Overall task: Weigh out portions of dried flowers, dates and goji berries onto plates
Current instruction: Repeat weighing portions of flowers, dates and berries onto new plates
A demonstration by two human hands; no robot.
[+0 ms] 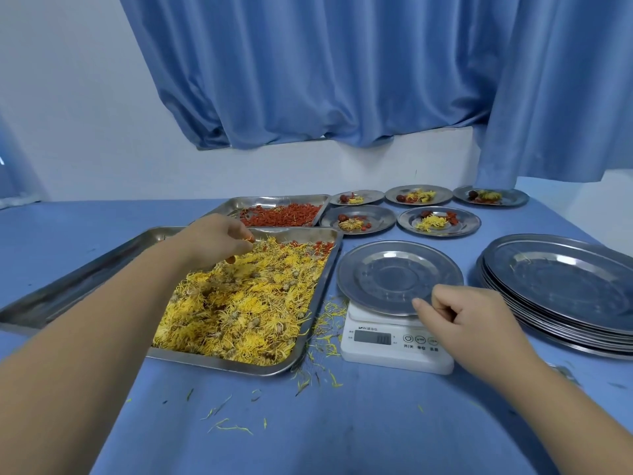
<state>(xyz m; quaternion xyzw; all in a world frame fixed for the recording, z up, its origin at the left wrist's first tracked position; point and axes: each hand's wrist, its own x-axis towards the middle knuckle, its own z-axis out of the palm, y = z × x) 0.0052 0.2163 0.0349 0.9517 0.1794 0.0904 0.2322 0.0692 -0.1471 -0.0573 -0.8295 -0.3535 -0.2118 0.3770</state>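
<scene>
A steel tray (85,269) holds a heap of yellow dried flowers (246,303), with some goji berries at its far edge. My left hand (212,240) hovers over the far part of the heap, its fingertips pinched on a small orange-red goji berry. An empty steel plate (399,277) rests on the white kitchen scale (394,341). My right hand (459,313) is loosely curled at the plate's near right rim, thumb touching the edge; I cannot tell whether it grips the plate. Behind, a second tray (274,202) holds red goji berries (281,214).
Several filled plates (438,221) with flowers, dates and berries stand at the back right. A stack of empty plates (561,289) sits right of the scale. Loose petals (325,323) litter the blue table between tray and scale. Blue curtains hang behind.
</scene>
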